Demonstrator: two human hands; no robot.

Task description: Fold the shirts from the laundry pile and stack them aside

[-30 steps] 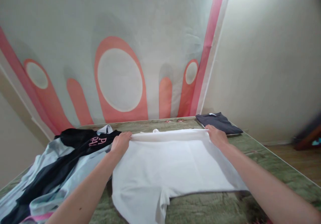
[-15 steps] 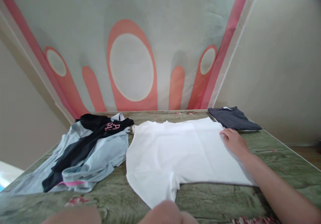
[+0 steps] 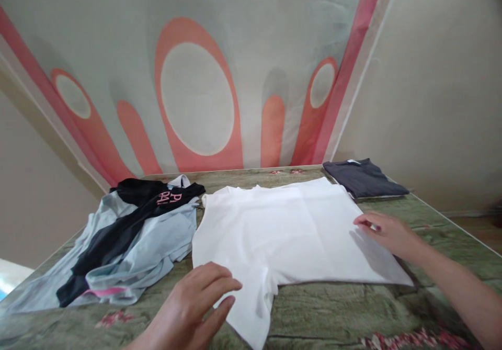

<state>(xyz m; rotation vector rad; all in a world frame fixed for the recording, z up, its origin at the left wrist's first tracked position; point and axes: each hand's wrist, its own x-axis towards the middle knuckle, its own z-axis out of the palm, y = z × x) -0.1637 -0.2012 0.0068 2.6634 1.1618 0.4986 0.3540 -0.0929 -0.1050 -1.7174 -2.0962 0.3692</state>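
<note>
A white T-shirt (image 3: 290,235) lies spread on the table, with one sleeve (image 3: 253,308) pointing toward me. My left hand (image 3: 196,300) is at the shirt's near left side, by the sleeve; its thumb and fingers are apart and hold nothing. Over the shirt's right edge hovers my right hand (image 3: 386,229), fingers loosely curved with a small gap at the thumb and no cloth visible between them. A shadow falls on the fabric below it.
Left of the shirt is a loose pile with a black garment (image 3: 137,216) with pink letters and a pale blue-grey garment (image 3: 157,248). At the back right, a folded dark grey garment (image 3: 364,178) rests on the wood-patterned table surface (image 3: 333,313). A patterned backdrop (image 3: 251,52) hangs behind.
My left hand has come up from the bottom edge to beside the sleeve. My right hand has moved slightly right and nearer, off the shirt's edge. The view has shifted a little.
</note>
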